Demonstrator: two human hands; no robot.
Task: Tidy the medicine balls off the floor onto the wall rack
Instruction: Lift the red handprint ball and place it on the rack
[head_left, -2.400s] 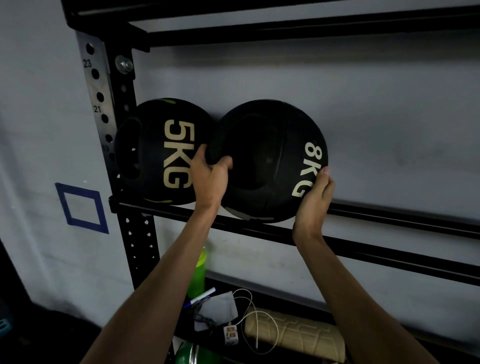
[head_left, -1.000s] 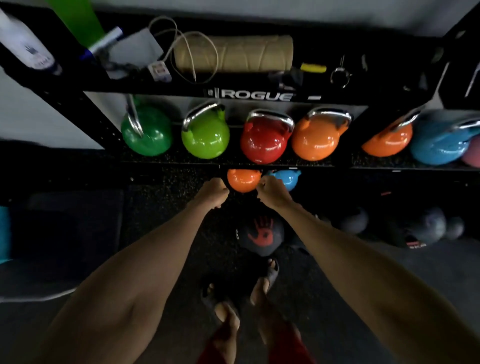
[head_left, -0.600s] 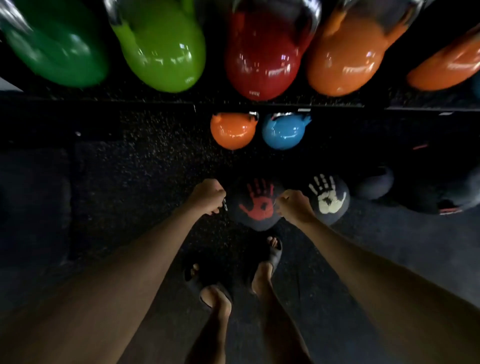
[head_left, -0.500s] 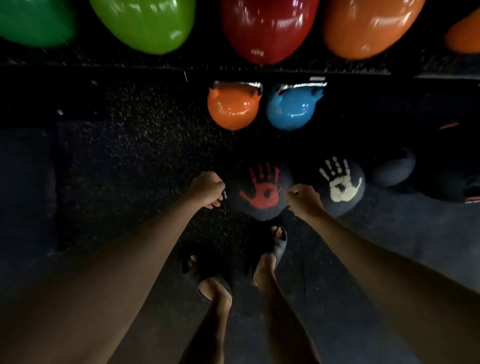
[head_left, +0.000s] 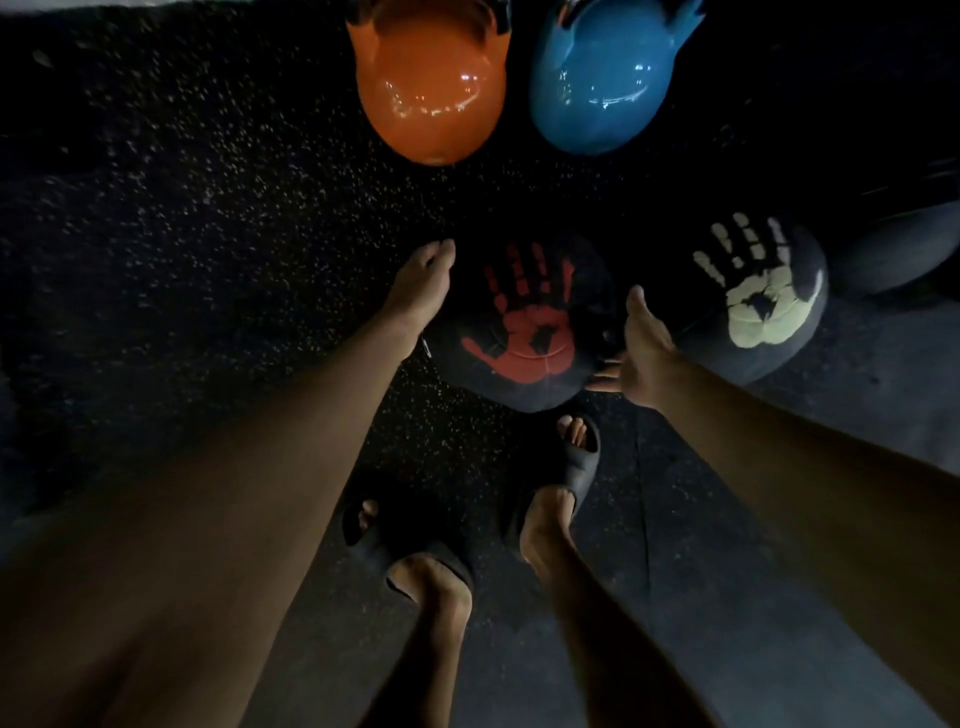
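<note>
Rubber floor carries everything; the rack is not in view. Target is the medicine ball with red handprint, on the floor at frame centre, just ahead of the toes. Left hand is at its 10 o'clock, right hand at its 4 o'clock. Both grips are wide and hold nothing; contact is unclear in the dark.

Suggest palms low on opposite sides, even squeeze, lift with the legs; it likely weighs a lot.

- Orange kettlebell at 12 and blue kettlebell at 1, near: knuckle risk.
- Ball with pale handprint at 3, just beside: tight gap for the right hand.
- Dark ball at 2.
- Right sandal at 6: a drop would hit the toes.
</note>
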